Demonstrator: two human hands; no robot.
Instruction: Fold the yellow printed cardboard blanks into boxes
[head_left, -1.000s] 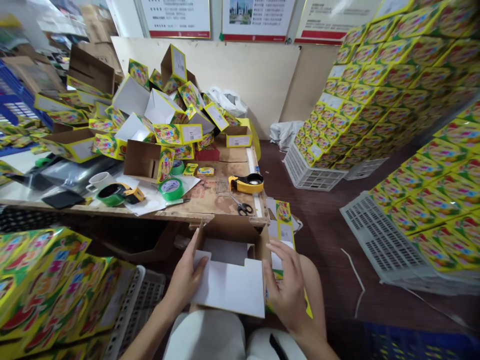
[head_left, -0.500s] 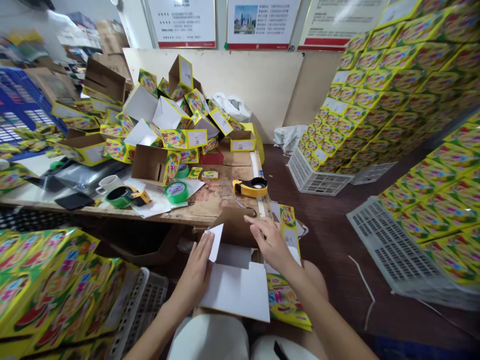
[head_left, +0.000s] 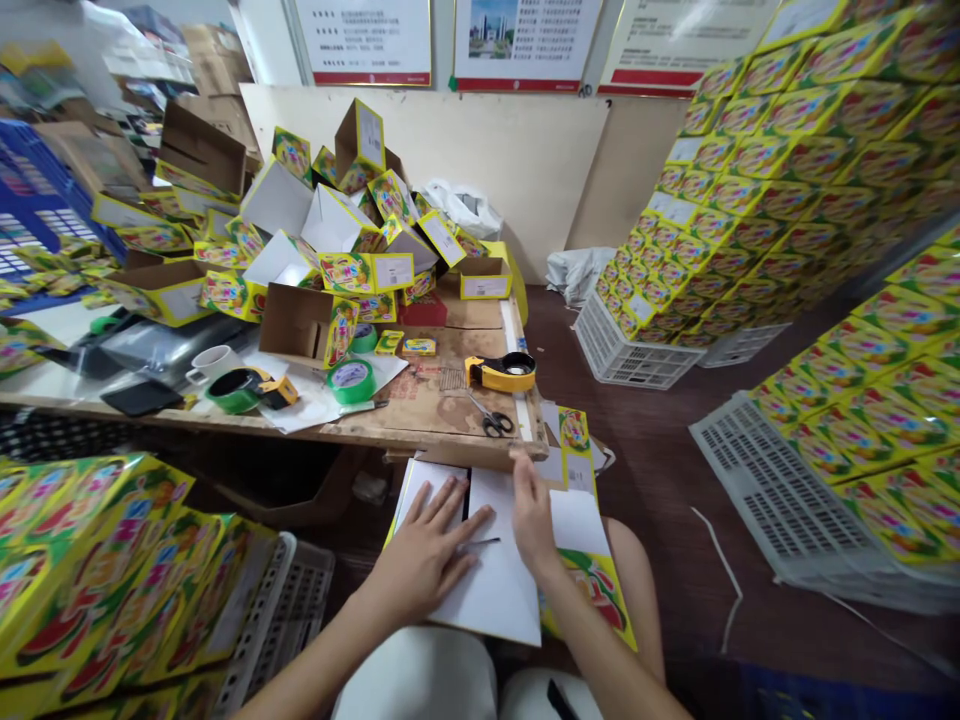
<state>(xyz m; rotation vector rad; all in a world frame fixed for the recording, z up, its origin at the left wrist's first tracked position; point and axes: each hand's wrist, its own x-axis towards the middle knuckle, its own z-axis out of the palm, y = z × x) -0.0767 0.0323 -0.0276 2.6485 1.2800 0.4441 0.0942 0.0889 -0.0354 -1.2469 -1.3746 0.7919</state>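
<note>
In my lap lies a cardboard box (head_left: 491, 590), its white flaps folded inward with a dark gap between them. My left hand (head_left: 427, 550) rests flat across these flaps, fingers spread. At the box's right side my right hand (head_left: 532, 510) is closed, its fingertips at the end of the brown flap (head_left: 480, 457) along the far edge; the exact grip is partly hidden. Flat printed cartons (head_left: 592, 590) lie under and beside my right forearm. Just beyond, on the bench, are scissors (head_left: 495, 420) and a yellow tape dispenser (head_left: 504, 371).
The wooden bench (head_left: 420, 425) also bears green tape rolls (head_left: 351, 382), a white mug (head_left: 215, 364), another tape dispenser (head_left: 255, 390) and a heap of open boxes (head_left: 300, 325). Packed cartons (head_left: 90, 570) stand at left. White crates (head_left: 637, 350) hold stacked cartons at right.
My left hand has moved from the box's left side onto its top. The white flaps have folded down, and the brown flap is lower. My right hand's fingers have curled closed.
</note>
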